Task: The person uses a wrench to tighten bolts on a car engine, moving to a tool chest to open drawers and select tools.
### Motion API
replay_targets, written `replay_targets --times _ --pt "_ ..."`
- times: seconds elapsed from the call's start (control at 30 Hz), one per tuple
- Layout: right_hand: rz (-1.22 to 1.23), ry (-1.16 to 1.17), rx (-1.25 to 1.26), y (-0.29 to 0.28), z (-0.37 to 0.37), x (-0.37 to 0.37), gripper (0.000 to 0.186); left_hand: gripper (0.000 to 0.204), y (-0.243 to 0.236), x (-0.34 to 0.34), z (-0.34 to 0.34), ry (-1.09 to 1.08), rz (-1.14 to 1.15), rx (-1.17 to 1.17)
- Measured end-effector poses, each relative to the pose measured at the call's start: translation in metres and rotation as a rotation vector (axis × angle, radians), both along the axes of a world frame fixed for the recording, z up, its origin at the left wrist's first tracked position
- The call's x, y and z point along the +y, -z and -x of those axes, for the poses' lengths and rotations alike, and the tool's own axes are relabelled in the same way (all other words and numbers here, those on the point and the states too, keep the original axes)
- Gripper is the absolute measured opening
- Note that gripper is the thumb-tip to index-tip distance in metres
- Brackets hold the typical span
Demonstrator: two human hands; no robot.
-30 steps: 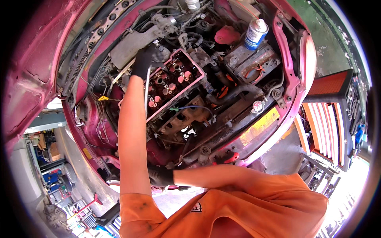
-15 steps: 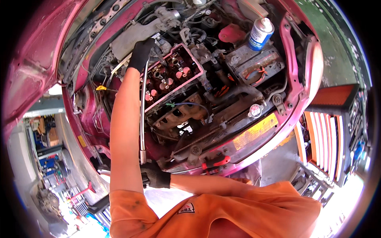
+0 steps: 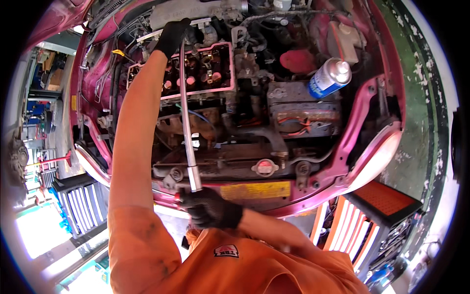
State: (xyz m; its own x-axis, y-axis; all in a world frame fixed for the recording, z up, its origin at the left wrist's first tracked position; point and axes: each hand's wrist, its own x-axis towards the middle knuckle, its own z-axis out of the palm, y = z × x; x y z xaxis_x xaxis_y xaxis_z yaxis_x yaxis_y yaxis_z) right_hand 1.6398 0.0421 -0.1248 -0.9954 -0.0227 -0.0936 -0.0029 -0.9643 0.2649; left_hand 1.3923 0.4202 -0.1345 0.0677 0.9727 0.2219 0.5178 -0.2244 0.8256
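A long chrome bar (image 3: 187,115) slants between my two black-gloved hands, in front of the open engine. My left hand (image 3: 173,37) is closed around its far end, above the back edge of the engine's cylinder head (image 3: 232,68); what the bar's tip meets is hidden. Close to my body, my right hand (image 3: 209,208) grips the near end, just below a thicker chrome collar (image 3: 195,178). A small red part (image 3: 177,197) shows beside the right fingers. The cylinder head has its cover off, with pink rims and dark, oily parts inside.
A blue and white spray can (image 3: 329,78) stands on the battery (image 3: 279,109), beside orange-handled pliers (image 3: 293,126). Ahead of my right hand are the radiator cap (image 3: 265,167) and a yellow label (image 3: 255,190). A tool cabinet (image 3: 384,198) stands at the right.
My view has turned and shifted, so the engine sits squarer and higher. The right hand has come round to the right with the bar's near end. Both hands stay closed.
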Motion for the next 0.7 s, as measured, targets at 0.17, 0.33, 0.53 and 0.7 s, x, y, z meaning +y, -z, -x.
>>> replay_targets --times 0.17,0.33,0.53,0.7 --pt "-0.254 -0.055 -0.350 -0.045 -0.081 0.054 0.030 0.022 0.027 0.012 0.017 -0.062 0.235 -0.496" --pt "-0.612 0.031 -0.813 -0.046 -0.070 0.032 0.023 0.023 0.009 0.004 -0.020 0.184 0.207 -0.548" --pt "-1.661 0.393 -2.330 -0.052 0.000 -0.028 0.022 0.032 0.001 -0.012 -0.019 0.176 0.159 -0.644" --pt "-1.768 0.265 -2.819 -0.036 0.005 -0.025 0.020 0.025 0.005 -0.001 -0.019 0.243 0.152 -0.496"
